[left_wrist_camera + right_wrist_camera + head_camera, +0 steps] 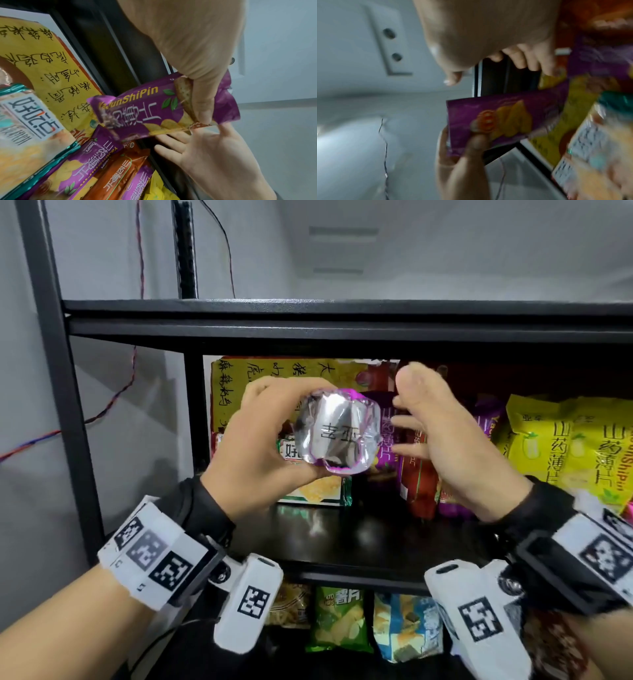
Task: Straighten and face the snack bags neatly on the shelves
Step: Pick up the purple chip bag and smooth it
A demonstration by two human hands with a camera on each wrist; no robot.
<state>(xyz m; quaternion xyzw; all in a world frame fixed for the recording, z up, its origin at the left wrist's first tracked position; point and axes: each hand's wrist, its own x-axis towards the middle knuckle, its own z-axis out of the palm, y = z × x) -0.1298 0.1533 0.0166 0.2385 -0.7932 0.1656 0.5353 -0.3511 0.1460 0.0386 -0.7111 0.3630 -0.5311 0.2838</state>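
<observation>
My left hand [274, 436] grips a small purple snack bag [339, 436] in front of the middle shelf, its silver end turned toward me. The left wrist view shows the thumb [202, 102] pinching the purple bag [154, 112] near one end. My right hand [442, 433] hovers just right of the bag with fingers spread, palm facing it, apart from it. The right wrist view is blurred; it shows the purple bag [505, 121] below my loose right fingers [522, 59]. Purple and red-brown bags [418, 474] stand on the shelf behind my right hand.
A green-edged chip bag [318, 491] and a big yellow bag with handwriting [233, 385] stand at the shelf's left end. Yellow bags [565, 440] fill the right. The black shelf board [342, 532] is bare in front. The lower shelf holds several bags [339, 621].
</observation>
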